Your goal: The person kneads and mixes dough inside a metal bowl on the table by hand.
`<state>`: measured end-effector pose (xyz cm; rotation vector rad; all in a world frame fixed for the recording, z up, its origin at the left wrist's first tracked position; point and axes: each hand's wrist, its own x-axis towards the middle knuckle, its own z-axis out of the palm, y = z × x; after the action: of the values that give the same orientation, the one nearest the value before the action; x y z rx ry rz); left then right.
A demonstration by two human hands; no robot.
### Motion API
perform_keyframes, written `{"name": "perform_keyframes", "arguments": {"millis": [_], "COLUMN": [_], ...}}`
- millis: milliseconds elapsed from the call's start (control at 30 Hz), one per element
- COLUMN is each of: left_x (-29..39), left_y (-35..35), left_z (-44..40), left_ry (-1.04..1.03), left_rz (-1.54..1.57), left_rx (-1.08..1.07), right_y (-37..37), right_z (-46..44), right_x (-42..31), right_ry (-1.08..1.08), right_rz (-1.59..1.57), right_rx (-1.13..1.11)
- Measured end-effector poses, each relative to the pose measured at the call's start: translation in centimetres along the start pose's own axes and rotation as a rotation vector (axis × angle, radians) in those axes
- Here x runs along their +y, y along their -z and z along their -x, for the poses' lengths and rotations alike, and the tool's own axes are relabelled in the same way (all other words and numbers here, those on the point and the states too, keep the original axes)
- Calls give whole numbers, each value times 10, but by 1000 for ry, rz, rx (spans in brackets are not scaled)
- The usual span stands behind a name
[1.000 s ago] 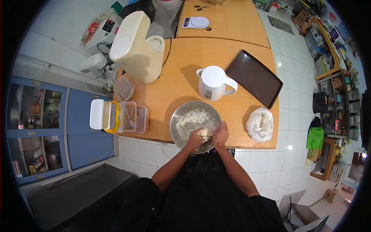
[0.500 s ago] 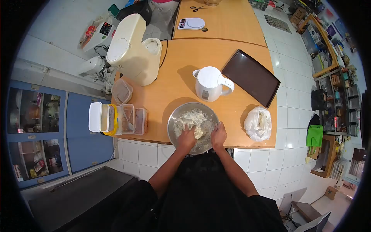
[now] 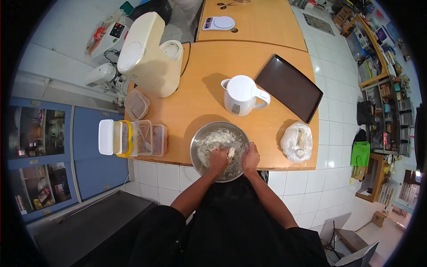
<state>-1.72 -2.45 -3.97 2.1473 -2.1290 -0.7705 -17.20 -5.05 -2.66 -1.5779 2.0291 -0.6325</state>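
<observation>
A round metal bowl (image 3: 194,153) sits at the front edge of the wooden table, holding a pale, floury dough mixture (image 3: 221,139). Inside it, my left hand (image 3: 219,159) presses into the mixture, its fingertips partly hidden by dough and blur. My right hand (image 3: 251,156) is closed round the bowl's right rim. Just behind the bowl stands a white electric kettle (image 3: 241,95). To the right lies a white plastic bag (image 3: 296,142) with pale contents.
A cream mixer-like machine (image 3: 153,58) stands at the back left, near clear plastic containers (image 3: 143,137) and a white-lidded tub (image 3: 106,137). A dark baking tray (image 3: 290,88) lies at the back right. Farther back are a white scale (image 3: 219,23) and scissors (image 3: 226,6).
My left hand has moved left within the bowl and pressed down into the mixture. My right hand stays on the rim. The view has shifted slightly.
</observation>
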Motion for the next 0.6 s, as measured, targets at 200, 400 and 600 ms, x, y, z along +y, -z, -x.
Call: {"name": "perform_keyframes", "arguments": {"millis": [200,400,600], "left_x": [8,-11,-28], "left_y": [-37,-40,-29], "left_z": [-25,-66,-86], "left_ry": [95,26,-144], "left_rz": [-48,-254,-200], "left_rx": [250,426,442], "right_y": [11,7,4], "right_z": [3,1,6], "right_x": [-9,-5,-4], "right_ry": [-8,-25,-3], "right_rz": [6,20,-9], "right_rx": [-60,-81,-14]}}
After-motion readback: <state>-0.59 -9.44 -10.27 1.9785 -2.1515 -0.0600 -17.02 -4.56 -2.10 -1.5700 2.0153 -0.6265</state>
